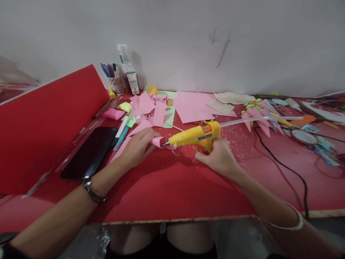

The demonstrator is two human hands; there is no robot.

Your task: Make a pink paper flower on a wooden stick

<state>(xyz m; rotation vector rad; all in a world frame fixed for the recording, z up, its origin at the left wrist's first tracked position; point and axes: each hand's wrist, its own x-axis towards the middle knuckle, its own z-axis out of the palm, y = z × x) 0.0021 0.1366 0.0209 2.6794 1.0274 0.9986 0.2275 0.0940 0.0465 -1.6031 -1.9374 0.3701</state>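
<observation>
My right hand (219,157) is wrapped round the handle of a yellow hot glue gun (191,135), which points left. A long clear glue stick (258,119) sticks out of its back end. The metal nozzle meets, or nearly meets, a small rolled piece of pink paper (156,141). My left hand (140,147) pinches that paper between its fingers; part of the paper is hidden by them. Thin strands hang below the nozzle. Behind the left hand lie several cut pink paper pieces (160,113).
A black phone (90,153) and markers (122,127) lie left, beside a raised red board (51,133). Behind stand a pen cup (116,84) and a bottle (132,79). Pink paper cones (256,113) lie right; a black cord (285,165) crosses the red table (172,194).
</observation>
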